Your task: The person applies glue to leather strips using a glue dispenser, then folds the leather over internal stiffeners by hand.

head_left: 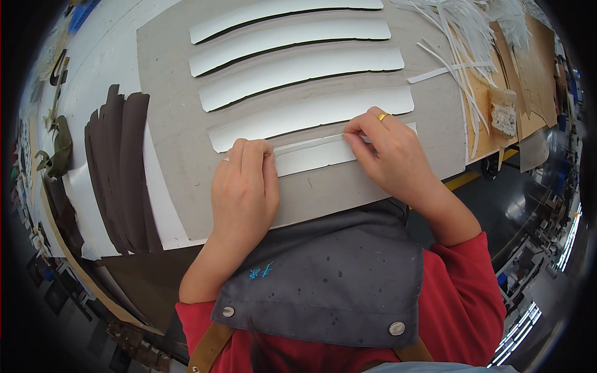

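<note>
White strip (311, 163), edge pinched by left hand (245, 180) and right hand (390, 152), borders bare board (339, 194).

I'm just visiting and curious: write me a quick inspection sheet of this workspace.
Surface: grey board lying on a white table.
Job's things: four curved white strips in a row; a nearest strip with a narrow band along its far edge.
Clutter: brown pieces stacked at left; thin white strips heaped at far right.
Hands: left hand pinching the nearest strip at its left part; right hand pinching its far edge toward the right.
Cables: nothing seen that is clearly a cable.
Surroundings: dark floor at right; rim too blurred for detail.
</note>
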Available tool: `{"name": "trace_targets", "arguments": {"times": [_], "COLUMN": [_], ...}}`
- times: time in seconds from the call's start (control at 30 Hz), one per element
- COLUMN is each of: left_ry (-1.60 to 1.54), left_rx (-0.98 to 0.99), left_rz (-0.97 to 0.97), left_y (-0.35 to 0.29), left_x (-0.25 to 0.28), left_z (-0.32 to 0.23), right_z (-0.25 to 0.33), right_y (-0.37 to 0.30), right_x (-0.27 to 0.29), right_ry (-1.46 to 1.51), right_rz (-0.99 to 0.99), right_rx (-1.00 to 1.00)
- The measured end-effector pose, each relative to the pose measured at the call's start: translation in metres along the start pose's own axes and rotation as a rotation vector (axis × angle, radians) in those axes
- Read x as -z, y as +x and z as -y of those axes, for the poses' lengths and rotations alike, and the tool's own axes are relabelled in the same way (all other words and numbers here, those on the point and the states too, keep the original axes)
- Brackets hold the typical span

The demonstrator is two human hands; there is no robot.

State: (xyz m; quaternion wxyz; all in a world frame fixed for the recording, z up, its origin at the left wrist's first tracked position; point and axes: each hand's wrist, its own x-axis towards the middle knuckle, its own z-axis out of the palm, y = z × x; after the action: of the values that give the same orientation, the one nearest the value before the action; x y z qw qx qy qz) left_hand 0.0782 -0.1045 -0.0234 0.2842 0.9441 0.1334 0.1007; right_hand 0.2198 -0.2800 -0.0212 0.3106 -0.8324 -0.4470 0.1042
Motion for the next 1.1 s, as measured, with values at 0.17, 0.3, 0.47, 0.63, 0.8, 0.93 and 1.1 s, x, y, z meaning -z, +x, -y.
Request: {"name": "trace_targets", "arguments": {"times": [0.17,0.3,0.47,0.63,0.8,0.93,1.1], "left_ry": [0.014,0.021,0.022,0.09,0.464,0.335,0.178], "left_rx": [0.016,0.039,0.062,0.125,-0.052,-0.28,-0.335], "left_rz": [0.013,0.029,0.041,0.071,-0.053,-0.007,0.051], "left_y": [0.001,0.003,0.004,0.004,0.003,-0.008,-0.015], "left_x": [0.001,0.003,0.004,0.005,0.004,-0.006,-0.021], "left_z": [-0.001,-0.003,-0.005,-0.01,-0.016,-0.019,-0.016], "right_z": [0.0,0.001,-0.001,-0.001,0.001,0.0,0.002], "right_y": [-0.001,0.0,0.0,0.001,0.0,0.001,-0.001], "right_x": [0.0,0.002,0.001,0.001,0.003,0.003,0.0], "right_ry": [0.011,0.007,0.023,-0.01,-0.043,-0.041,-0.093], "right_rz": [0.026,0.018,-0.014,-0.011,0.04,0.036,0.007], "right_rx": [-0.009,0.007,0.01,0.035,0.022,0.034,0.06]}}
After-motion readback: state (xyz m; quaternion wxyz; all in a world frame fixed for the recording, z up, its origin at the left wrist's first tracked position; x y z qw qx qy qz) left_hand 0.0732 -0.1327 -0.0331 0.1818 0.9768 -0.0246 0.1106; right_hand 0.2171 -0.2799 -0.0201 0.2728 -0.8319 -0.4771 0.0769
